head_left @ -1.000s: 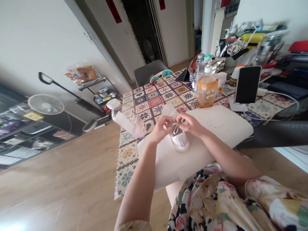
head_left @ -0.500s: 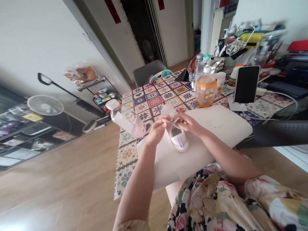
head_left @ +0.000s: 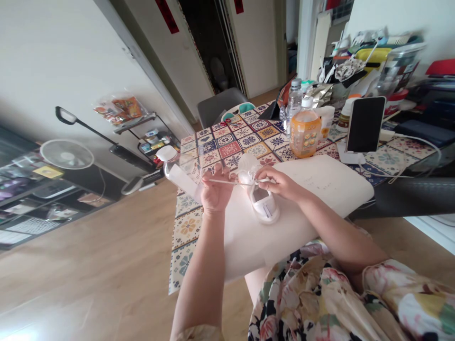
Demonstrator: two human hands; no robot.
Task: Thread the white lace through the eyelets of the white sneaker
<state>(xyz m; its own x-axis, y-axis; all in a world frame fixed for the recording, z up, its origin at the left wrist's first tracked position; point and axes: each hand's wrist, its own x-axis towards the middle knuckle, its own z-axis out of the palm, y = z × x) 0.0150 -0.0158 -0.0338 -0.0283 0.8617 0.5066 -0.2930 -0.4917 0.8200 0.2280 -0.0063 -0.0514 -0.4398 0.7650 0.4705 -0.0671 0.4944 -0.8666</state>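
A small white shoe (head_left: 266,210) sits on a large white sheet (head_left: 256,244), its heel toward me. My left hand (head_left: 216,192) is raised to the left of the shoe, fingers closed on the end of a white shoelace (head_left: 227,182), which is drawn taut back to the shoe's top. At the lacing, my right hand (head_left: 275,182) pinches another part of the lace. The front of the shoe (head_left: 248,163) shows beyond my hands, pale and slightly blurred.
A clear bottle with a white cap (head_left: 167,154) leans at the table's left. An orange bottle (head_left: 304,132), a clear water bottle (head_left: 294,102) and a phone on a stand (head_left: 365,124) stand at the right. The tablecloth (head_left: 227,139) is patterned.
My left hand has moved left, away from the shoe, stretching the shoelace out straight. My right hand has stayed near the lacing, and the shoe has hardly moved.
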